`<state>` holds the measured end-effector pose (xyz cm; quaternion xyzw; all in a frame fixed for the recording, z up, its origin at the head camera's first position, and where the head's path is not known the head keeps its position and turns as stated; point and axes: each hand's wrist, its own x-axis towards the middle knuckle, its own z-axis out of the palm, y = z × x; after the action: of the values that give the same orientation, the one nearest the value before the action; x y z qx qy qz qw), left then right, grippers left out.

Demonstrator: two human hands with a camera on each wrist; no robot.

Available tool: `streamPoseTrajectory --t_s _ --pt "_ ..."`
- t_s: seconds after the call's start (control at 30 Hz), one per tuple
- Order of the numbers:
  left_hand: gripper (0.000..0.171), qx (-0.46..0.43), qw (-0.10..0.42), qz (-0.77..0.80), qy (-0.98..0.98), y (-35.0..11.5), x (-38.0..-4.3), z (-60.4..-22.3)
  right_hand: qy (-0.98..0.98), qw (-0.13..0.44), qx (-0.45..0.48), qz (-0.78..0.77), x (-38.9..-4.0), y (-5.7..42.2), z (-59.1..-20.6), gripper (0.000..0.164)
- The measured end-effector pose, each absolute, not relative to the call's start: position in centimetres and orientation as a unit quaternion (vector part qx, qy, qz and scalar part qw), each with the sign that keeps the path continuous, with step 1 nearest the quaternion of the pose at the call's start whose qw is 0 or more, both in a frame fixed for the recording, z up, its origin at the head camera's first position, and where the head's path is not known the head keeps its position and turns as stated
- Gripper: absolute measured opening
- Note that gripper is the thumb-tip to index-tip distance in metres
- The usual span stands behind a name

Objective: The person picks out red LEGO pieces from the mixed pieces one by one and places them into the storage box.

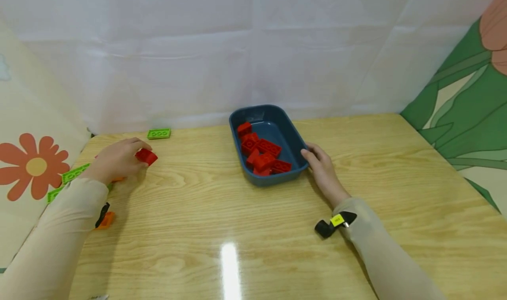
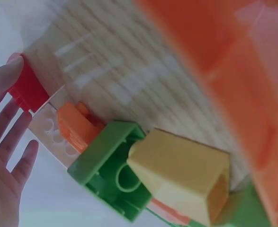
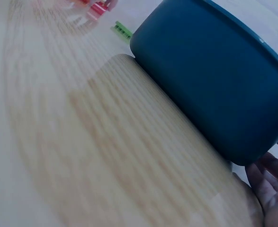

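Note:
My left hand (image 1: 119, 160) pinches a red toy brick (image 1: 146, 157) between thumb and fingers, over the table's left side. In the left wrist view the same red brick (image 2: 31, 90) sits against the thumb, while the other fingers spread beside it. At the table's centre stands a dark blue plastic bin (image 1: 273, 180) with several red bricks (image 1: 268, 148) heaped inside it. My right hand (image 1: 325, 170) grips the bin's near right corner, thumb over the rim and fingers against the outer wall. That wall partly hides these fingers in the right wrist view.
Near the table's back edge lies a flat green brick (image 1: 159, 134). Green bricks (image 1: 75, 173) and an orange brick (image 1: 106, 221) lie around the left forearm. Under the left wrist are a hollow green brick (image 2: 115, 165), a yellow brick (image 2: 181, 165) and a small orange brick (image 2: 77, 127).

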<state>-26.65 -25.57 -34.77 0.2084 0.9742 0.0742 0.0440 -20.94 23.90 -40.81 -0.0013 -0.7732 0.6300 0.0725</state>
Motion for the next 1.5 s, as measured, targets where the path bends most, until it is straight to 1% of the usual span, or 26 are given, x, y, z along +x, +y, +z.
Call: streamPoseTrajectory --t_s 0.27,0.43,0.7,0.87,1.03,1.37,1.5 --pt "0.039 0.230 0.016 0.091 0.969 -25.1 -26.6 -35.5 -0.771 0.078 0.004 0.633 -20.9 23.9 -40.8 0.047" --pt "0.038 0.228 0.016 0.089 0.970 -24.8 -26.6 -35.5 -0.770 0.079 0.004 0.633 -21.0 23.8 -40.7 0.046" --pt "0.041 0.223 0.022 0.073 0.972 -24.6 -26.5 -35.1 -0.772 0.069 0.001 0.632 -21.0 23.7 -40.8 0.047" --pt "0.042 0.231 0.023 0.059 0.971 -24.4 -26.8 -35.2 -0.772 0.069 0.001 0.632 -20.9 23.7 -40.7 0.048" --pt "0.041 0.214 0.027 0.069 0.974 -23.7 -27.3 -35.0 -0.772 0.068 -0.001 0.632 -20.8 23.8 -40.7 0.048" --pt "0.043 0.234 -0.002 0.095 0.968 -21.5 -27.7 -34.9 -0.766 0.070 0.000 0.639 -20.8 23.6 -40.7 0.047" --pt "0.042 0.240 -0.025 0.116 0.963 -20.0 -27.8 -35.0 -0.770 0.072 0.001 0.634 -20.8 23.8 -40.6 0.048"
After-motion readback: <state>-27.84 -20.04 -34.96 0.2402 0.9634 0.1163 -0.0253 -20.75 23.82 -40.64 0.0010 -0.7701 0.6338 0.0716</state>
